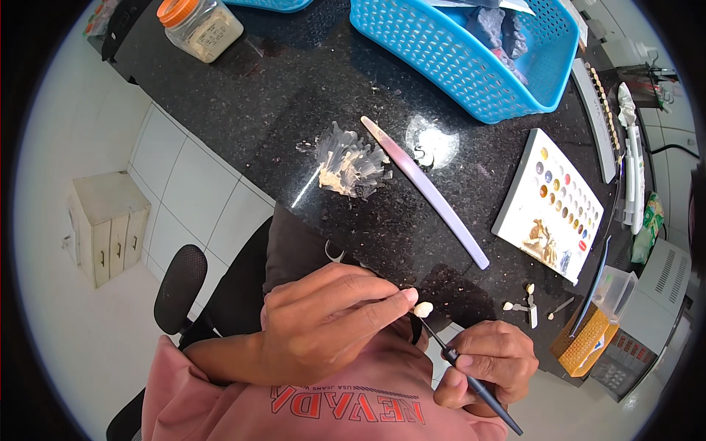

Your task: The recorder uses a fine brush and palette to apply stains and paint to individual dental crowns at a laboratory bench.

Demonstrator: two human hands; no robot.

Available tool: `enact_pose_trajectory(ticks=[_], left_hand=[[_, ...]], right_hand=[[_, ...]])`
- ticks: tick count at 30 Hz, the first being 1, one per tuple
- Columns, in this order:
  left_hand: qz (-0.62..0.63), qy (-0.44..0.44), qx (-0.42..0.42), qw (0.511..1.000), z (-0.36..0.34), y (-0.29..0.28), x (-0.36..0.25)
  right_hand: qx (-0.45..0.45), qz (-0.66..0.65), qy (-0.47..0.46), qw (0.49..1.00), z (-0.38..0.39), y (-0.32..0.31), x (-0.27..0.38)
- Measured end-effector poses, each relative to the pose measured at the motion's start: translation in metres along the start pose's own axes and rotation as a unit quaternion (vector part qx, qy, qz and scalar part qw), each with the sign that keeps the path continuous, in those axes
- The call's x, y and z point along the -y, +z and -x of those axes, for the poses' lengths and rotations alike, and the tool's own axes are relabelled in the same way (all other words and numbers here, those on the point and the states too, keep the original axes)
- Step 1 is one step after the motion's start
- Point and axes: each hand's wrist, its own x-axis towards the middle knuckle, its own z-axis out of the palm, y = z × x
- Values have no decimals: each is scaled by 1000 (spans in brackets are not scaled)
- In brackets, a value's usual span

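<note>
My left hand [323, 309] is closed in a pinch beside a small cream-coloured dental crown [423, 309], held out at its fingertips just past the table's near edge. How the crown is fixed at the fingers is hidden. My right hand [494, 359] grips a slim brush [487, 395] with a dark tapered handle. Its thin front end points up and left, and the tip reaches the underside of the crown; I cannot tell if they touch. On the black speckled table [412, 253] lies a white paint palette [555, 206] with several coloured wells and brown smears.
A lilac spatula [426, 195] lies by a patch of smeared pale paste [347, 165]. Beyond stand a blue perforated basket [456, 81] and an orange-lidded jar [202, 31]. At right are crowns on small holders [529, 305], a shade guide [599, 117] and a yellow box [585, 342].
</note>
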Motion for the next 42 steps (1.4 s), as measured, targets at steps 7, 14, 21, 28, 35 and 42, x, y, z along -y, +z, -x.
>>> enact_pose_trajectory(ticks=[7,14,21,28,35,42], left_hand=[[9,-23,10,1000,-3,-3,-4],[7,-23,12,1000,-3,-2,-4],[-1,-10,14,1000,-3,-2,-2],[-38,34,7,999,-2,-4,-2],[-174,109,21,979,-5,-12,-7],[-210,144,33,967,-6,-13,-6]], right_hand=[[-18,22,2,1000,0,1,1],[-12,14,-3,1000,-1,2,0],[-19,16,0,1000,-1,2,0],[-110,19,2,994,9,10,2],[-156,78,31,984,10,6,5],[-71,56,9,996,8,1,4]])
